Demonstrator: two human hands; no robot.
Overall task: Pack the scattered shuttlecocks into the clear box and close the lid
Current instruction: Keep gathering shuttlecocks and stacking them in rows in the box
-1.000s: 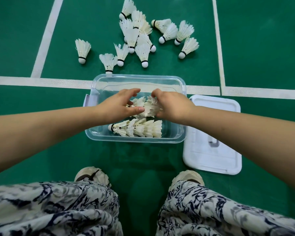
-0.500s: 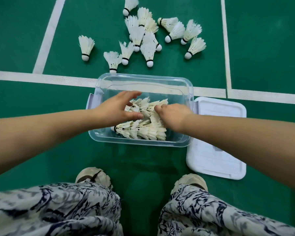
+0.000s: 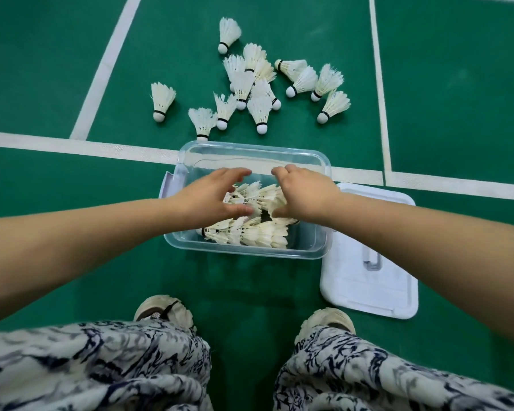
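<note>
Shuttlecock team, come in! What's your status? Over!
Status: left hand and right hand cupped over shuttlecocks in box, grip unclear. More loose shuttlecocks on floor. White lid off, right of box. Nothing blocking.

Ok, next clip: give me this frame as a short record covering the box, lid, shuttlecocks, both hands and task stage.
clear box: open, on the green floor, partly filled
lid: off, flat on the floor beside the box's right end
shuttlecocks in the box: on their sides, a row along the near wall, more under the hands
loose shuttlecocks: a dozen or so beyond the box
left hand: over the box, fingers arched across feathers; grip unclear
right hand: over the box, fingers curled down; grip unclear
stage: packing under way, lid not yet on
</note>
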